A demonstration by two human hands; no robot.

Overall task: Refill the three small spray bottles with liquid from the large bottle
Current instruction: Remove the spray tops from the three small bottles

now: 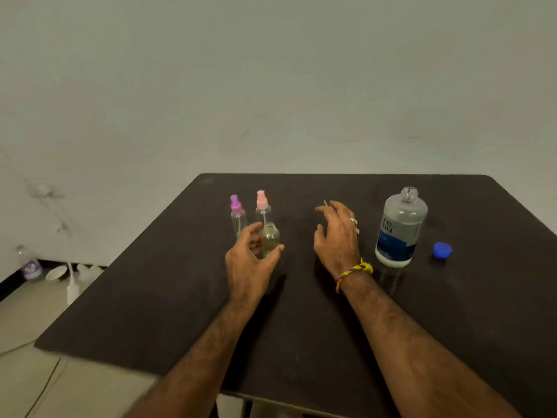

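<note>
An uncapped small bottle (270, 240) with yellowish liquid stands left of the table's centre. My left hand (250, 260) is curled around it, thumb on its right side and fingers on its left. Behind it stand two clear spray bottles, one with a purple head (237, 214) and one with a pink head (262, 206). My right hand (336, 236) hovers palm down over the table's middle with fingers spread. A thin white tube tip (325, 203) pokes out past its fingertips; what it belongs to is hidden. The large clear bottle (399, 230) stands open to the right.
A blue cap (442, 250) lies on the black table (301, 321) right of the large bottle. The table's left edge drops to a tiled floor, where bottles and a bowl (55, 273) sit by the wall. A plain wall rises behind the table.
</note>
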